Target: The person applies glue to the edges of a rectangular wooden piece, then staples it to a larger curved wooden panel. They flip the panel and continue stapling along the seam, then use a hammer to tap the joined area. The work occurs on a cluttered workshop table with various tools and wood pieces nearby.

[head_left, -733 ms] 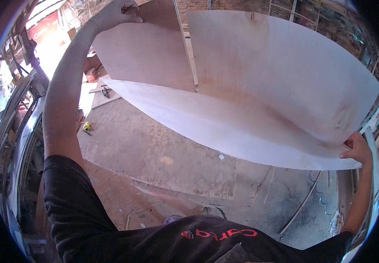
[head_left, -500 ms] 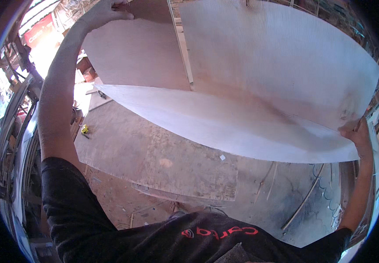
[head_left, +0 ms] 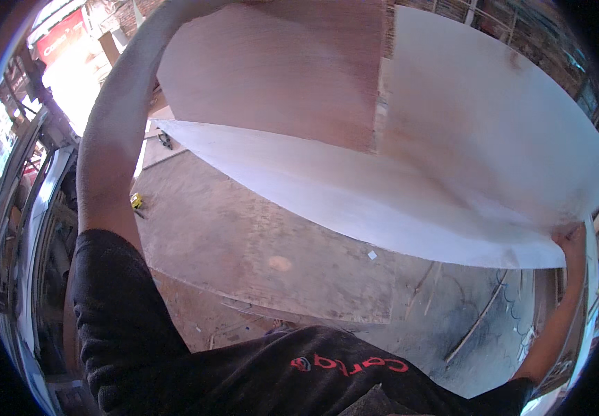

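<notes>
My right hand [head_left: 571,239] is closed on the right corner of a large whitish board [head_left: 493,132], where it meets a long white board [head_left: 299,166] slanting beneath it. My left forearm [head_left: 116,132] reaches up beside a pinkish-brown panel [head_left: 272,76] on the left. The left hand itself is cut off by the top edge, so its grip is hidden. A narrow gap separates the panel from the whitish board. The lower board's curved-looking near edge hangs over a worn grey-brown sheet [head_left: 244,215].
On the left lie a yellow tape measure [head_left: 136,201] and a small dark tool [head_left: 166,141]. A white chip [head_left: 372,255] rests on the worn sheet. A stick [head_left: 478,315] lies on the floor at right. Stacked strips and frames [head_left: 19,201] line the left side.
The pinkish-brown panel and the gap beside it have shifted right. My left hand has passed out of view at the top. My right hand is slightly lower, still on the board's corner.
</notes>
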`<state>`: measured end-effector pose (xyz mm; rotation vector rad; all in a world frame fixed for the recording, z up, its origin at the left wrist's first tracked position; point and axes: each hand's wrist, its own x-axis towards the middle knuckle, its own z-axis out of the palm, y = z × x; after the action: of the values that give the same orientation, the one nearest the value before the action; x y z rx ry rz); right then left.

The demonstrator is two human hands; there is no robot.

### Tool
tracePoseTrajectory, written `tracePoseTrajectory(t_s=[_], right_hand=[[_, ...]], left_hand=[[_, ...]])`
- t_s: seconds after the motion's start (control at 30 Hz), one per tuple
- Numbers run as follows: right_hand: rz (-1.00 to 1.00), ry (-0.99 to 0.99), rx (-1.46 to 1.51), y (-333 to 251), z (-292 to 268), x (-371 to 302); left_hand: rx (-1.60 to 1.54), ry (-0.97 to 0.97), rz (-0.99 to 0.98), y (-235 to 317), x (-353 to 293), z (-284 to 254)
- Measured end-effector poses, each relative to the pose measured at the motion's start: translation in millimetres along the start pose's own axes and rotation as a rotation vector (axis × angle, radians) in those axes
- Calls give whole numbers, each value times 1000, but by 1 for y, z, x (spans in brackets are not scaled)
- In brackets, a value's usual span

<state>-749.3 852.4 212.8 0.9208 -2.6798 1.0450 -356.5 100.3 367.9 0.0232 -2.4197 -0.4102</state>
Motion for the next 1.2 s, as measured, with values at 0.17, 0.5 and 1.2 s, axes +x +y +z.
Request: tracePoseTrajectory(t_s=[0.17, 0.5, 1.2], right_hand=[[8, 9, 17, 33, -13, -14], [-107, 101, 245, 90, -5, -6], [154, 94, 75, 24, -17, -30]], left_hand=[[194, 102, 4, -21, -10, -4], [265, 450, -92, -61, -70, -11], [-422, 1226, -490, -253, -258, 113]])
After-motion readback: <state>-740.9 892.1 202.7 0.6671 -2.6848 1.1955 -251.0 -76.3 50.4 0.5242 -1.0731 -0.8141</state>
